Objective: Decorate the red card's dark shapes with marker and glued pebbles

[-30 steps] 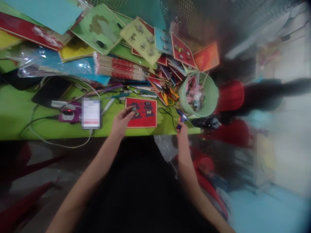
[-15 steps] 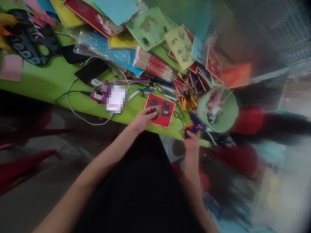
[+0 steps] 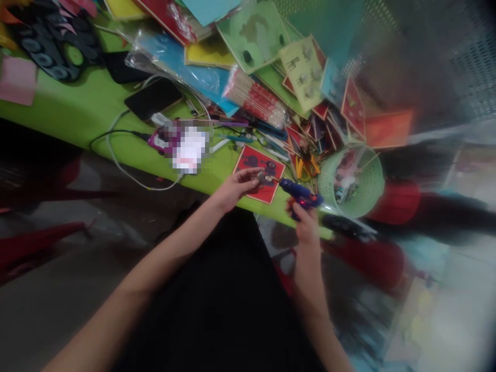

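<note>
My left hand (image 3: 239, 187) pinches a small round grey disc (image 3: 261, 176) by its edge, above a red card (image 3: 256, 155). Dark shapes and small round pieces show on that card, which lies at the table's near edge. Wrapped in my right hand (image 3: 306, 219) is a blue glue gun (image 3: 296, 190) with a small red light. Its nozzle points left and reaches close to the disc; whether they touch I cannot tell.
A green basket (image 3: 377, 181) of scraps stands right of the glue gun. Orange-handled scissors (image 3: 304, 168), bundled sticks (image 3: 253, 98) and coloured cards (image 3: 253, 36) are heaped behind. Leftward lie a lit phone (image 3: 189, 150), a dark phone (image 3: 153, 98) and cables. Red stools (image 3: 375, 261) stand below.
My right hand has turned the glue gun from pointing up to pointing left, bringing its nozzle to the disc. My left hand still holds the disc over the card. The view has shifted slightly.
</note>
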A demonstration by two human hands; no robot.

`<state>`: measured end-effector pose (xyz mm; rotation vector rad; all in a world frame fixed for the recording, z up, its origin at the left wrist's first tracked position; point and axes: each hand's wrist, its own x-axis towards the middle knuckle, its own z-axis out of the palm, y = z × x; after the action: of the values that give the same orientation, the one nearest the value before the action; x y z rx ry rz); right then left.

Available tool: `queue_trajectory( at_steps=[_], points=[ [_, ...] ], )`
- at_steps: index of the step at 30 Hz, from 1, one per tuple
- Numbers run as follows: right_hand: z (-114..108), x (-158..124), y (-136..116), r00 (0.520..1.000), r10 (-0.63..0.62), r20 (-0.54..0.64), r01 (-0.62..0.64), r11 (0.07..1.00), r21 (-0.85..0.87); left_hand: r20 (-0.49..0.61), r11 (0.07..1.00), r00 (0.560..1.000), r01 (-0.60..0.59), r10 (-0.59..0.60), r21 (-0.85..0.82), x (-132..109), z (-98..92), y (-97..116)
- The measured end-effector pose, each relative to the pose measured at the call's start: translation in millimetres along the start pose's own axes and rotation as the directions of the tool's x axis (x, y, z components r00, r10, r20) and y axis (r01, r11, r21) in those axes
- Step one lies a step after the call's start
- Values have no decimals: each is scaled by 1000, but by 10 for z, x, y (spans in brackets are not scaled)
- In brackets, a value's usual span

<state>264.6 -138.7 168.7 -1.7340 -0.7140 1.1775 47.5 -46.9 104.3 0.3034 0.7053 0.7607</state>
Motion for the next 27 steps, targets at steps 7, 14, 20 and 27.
queue_trajectory(
  at_steps=[7,14,20,27],
  points=[
    [75,-23,-94,996,-79,41,86,979,-182,-14,1000,1000,-16,16,-25,-10,5,-11],
    [142,-27,-171,994,-99,47,107,964,-243,-28,999,999,-16,15,-43,-35,15,-3],
    [142,-21,-154,994,-96,49,106,955,-278,-16,1000,1000,-24,24,-18,-40,-21,-19],
    [148,-20,-149,993,-109,43,117,954,-275,-7,999,1000,-25,25,-32,-59,-16,-37]
  ],
)
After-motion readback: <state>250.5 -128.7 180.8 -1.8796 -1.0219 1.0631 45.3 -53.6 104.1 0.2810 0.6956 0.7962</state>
